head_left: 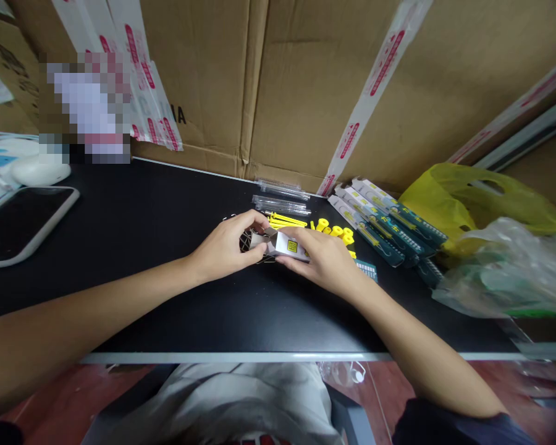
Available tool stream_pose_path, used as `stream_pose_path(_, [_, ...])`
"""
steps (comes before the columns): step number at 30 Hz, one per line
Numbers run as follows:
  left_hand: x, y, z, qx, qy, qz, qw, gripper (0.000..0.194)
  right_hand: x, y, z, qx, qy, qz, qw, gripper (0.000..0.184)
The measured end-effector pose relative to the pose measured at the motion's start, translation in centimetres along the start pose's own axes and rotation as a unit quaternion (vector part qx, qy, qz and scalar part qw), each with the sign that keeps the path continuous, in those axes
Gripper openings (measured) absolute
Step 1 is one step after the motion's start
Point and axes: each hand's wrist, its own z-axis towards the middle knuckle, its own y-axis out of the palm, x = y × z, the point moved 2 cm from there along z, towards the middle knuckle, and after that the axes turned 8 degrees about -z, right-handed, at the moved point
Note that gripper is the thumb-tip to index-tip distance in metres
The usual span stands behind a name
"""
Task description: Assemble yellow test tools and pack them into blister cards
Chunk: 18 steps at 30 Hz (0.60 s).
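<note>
Nearest the camera, grey cloth (241, 402) covers the person's lap, below the front edge of a black table (157, 315). At far left lies a phone (25, 222), with a rounded white device (39, 170) just behind it. The left hand (227, 244) is narrowly closed, thumb and fingers on the end flaps of a small white carton (291, 246). The carton, held above the table near its middle, is gripped around its body by the right hand (331, 256). Behind the hands lie clear plastic strips (280, 204) and yellow rods (288, 220); rightward follow yellow spool-like pieces (336, 231), printed boxes (384, 225), a yellow bag (433, 198) and a translucent bag (505, 272).
</note>
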Motion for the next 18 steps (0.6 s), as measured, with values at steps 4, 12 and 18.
stream_pose_path(4, [0.03,0.20,0.06,-0.007,0.003,-0.011,1.000,0.015,-0.10,0.04,0.02,-0.004,-0.003,-0.001,1.000,0.040])
stream_pose_path(12, [-0.47,0.36,0.23,-0.086,0.003,-0.026,0.996,0.010,0.16,0.36,0.17,-0.013,-0.001,0.002,1.000,0.040])
stream_pose_path(18, [-0.47,0.56,0.18,-0.075,-0.066,-0.105,0.989,0.009,0.00,0.29,0.22,-0.010,-0.003,-0.009,1.000,0.041])
